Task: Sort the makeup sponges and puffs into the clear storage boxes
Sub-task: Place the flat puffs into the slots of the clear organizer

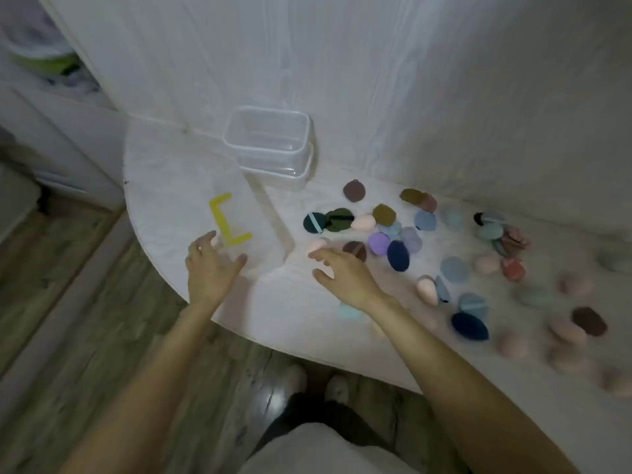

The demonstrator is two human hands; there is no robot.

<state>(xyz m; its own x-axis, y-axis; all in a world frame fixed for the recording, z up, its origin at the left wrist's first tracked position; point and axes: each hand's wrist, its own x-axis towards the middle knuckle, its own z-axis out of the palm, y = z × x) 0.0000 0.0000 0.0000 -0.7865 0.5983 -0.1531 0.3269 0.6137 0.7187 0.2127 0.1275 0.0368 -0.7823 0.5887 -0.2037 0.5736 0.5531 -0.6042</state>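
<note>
Both hands reach over the near edge of the white table (160, 172). The left hand (210, 265) has its fingers spread and relaxed, its tips at a clear lid with a yellow clasp (227, 218) lying flat before it; blur makes it hard to say whether they touch the lid or only hover. The right hand (342, 273) is likewise open with fingers splayed and holds nothing, its fingertips just short of a pale pink sponge (318, 243) and a brown puff (355, 250).

The scattered sponges and puffs (396, 234) lie ahead and to the right of the hands, so the right hand is nearer them. The stacked clear storage boxes (270, 148) stand farther back, between the two hands and beyond the lid, and look empty. The sorting seems barely begun, and the likely next pick is the pink sponge by the right fingertips.
</note>
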